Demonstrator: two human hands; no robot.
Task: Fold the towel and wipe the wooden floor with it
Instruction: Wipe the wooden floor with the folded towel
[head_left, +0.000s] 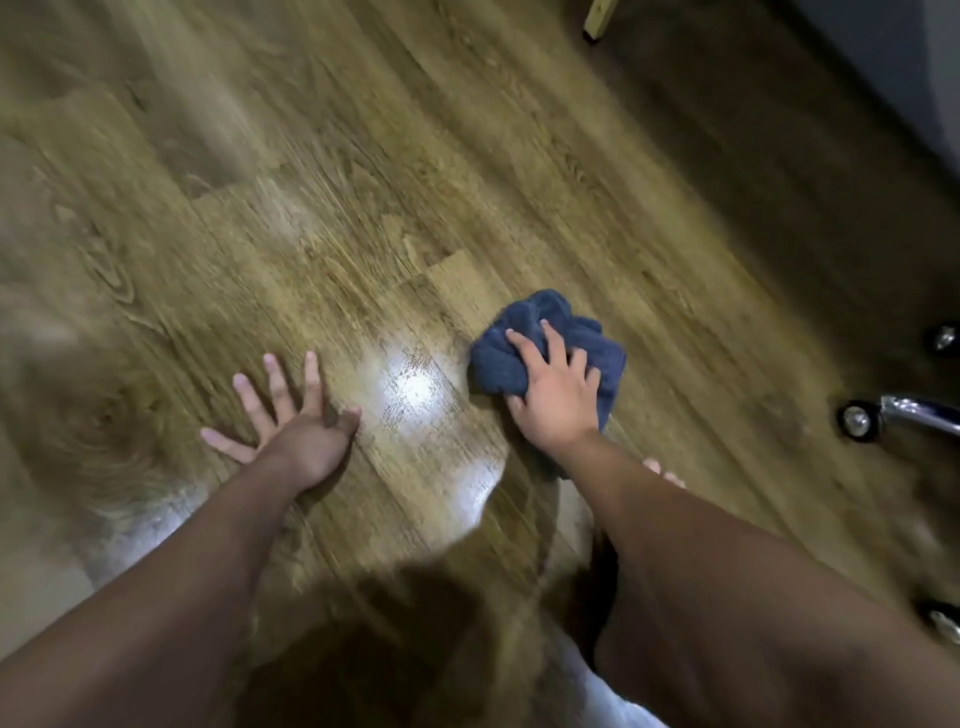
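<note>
A dark blue towel (524, 332) lies bunched on the wooden floor (363, 218), right of centre. My right hand (556, 384) presses down on top of it with fingers spread over the cloth, gripping it. My left hand (291, 415) rests flat on the bare floor to the left of the towel, fingers splayed, holding nothing. A bright glare patch on the boards sits between the two hands. The picture is motion-blurred.
Chair casters (860, 421) and a chrome chair leg (919, 410) stand at the right edge. A light wooden furniture leg (597, 18) is at the top. A dark wall or cabinet (909, 62) fills the top right corner. My toes (665, 473) show behind the right forearm.
</note>
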